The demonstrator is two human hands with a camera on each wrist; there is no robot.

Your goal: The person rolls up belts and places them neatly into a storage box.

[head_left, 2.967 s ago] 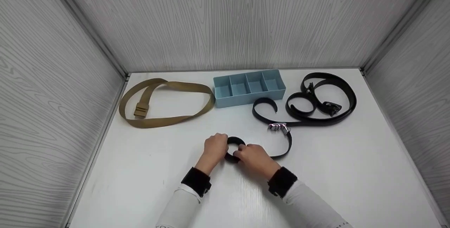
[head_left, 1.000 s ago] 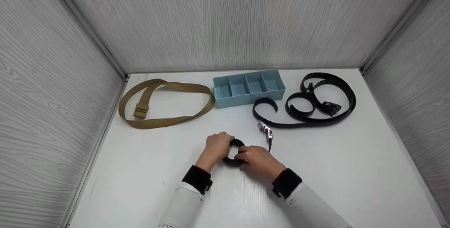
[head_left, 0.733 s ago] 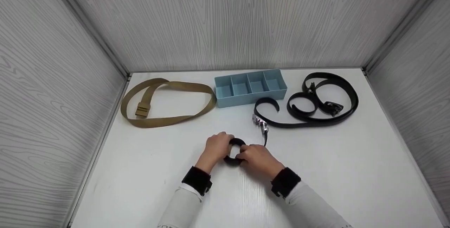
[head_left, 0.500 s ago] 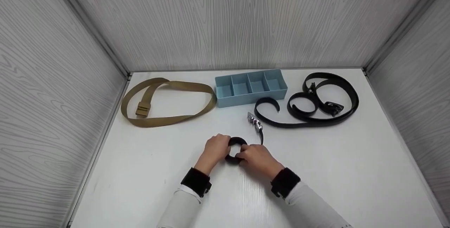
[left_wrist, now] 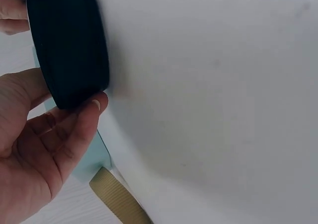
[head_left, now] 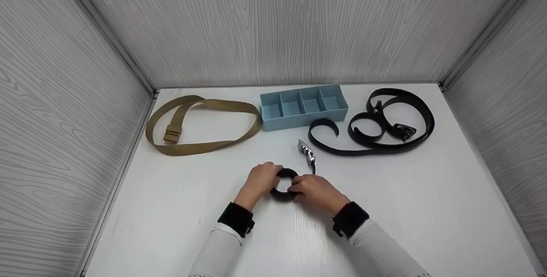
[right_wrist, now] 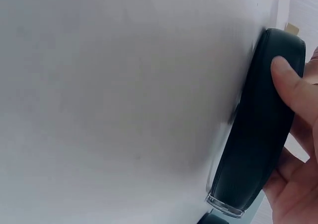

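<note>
A black belt [head_left: 283, 197], rolled into a round coil on edge, stands between both hands at the front middle of the table. My left hand [head_left: 260, 180] holds the coil's left side; in the left wrist view its fingertips [left_wrist: 99, 101] grip the lower edge of the strap. On the right side, my right hand [head_left: 316, 190] pinches the coil, its thumb [right_wrist: 288, 80] lying on the outer strap in the right wrist view. A short tail runs behind the right hand to the belt's silver buckle [head_left: 307, 151]. A silver edge [right_wrist: 226, 205] shows at the strap's end.
Behind the coil stands a blue tray [head_left: 305, 118] with several compartments. A tan webbing belt [head_left: 205, 146] lies looped at the left. Black belts [head_left: 421, 136] lie curled at the right, one curl [head_left: 314, 139] reaching close to the buckle.
The belt's free tail has grown shorter as the coil took it up. The buckle has swung left and lies closer to the coil. Both hands keep nearly the same place.
</note>
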